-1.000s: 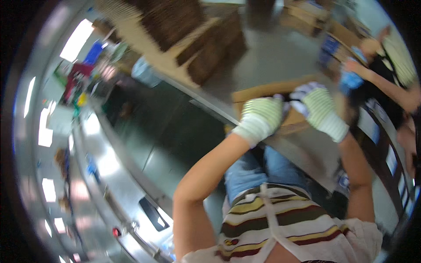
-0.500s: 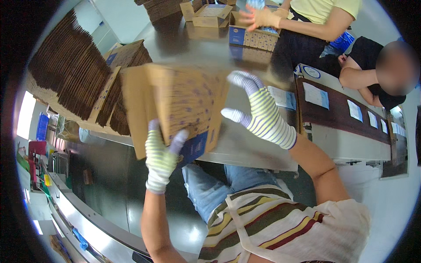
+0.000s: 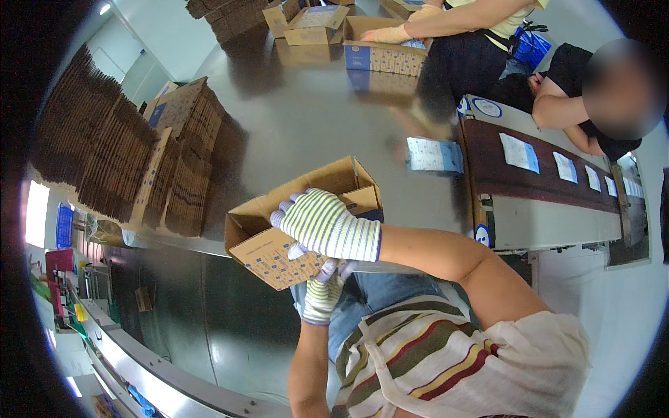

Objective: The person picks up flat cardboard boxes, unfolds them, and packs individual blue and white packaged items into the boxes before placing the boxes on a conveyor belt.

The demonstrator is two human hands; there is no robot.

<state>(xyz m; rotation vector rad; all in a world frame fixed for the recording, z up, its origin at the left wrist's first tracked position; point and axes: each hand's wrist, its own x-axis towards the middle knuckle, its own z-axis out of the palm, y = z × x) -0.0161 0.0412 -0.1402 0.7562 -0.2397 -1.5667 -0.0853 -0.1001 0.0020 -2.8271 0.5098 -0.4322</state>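
A printed brown cardboard box (image 3: 268, 259) with a blue patch stands unfolded at the table's near edge, its top toward me. My right hand (image 3: 326, 221), in a striped glove, closes over the rim of the near wall, its fingertips reaching to the inside. Lower down, my left hand (image 3: 323, 298), also gloved, grips the box's near bottom edge, partly tucked under it and below my right hand. The box's floor is hidden from me by the wall and the right hand.
Tall stacks of flat cardboard boxes (image 3: 185, 150) stand on the metal table (image 3: 293, 111) at left. A white-and-blue packet (image 3: 433, 155) lies by a conveyor belt (image 3: 488, 167) carrying more. Across the table, a co-worker's gloved hands reach into another box (image 3: 383, 61); a second person sits by the belt.
The flattened box has been opened into a box shape and lowered to the near table edge. My right hand has moved left and closed on its rim; my left hand has shifted right and down.
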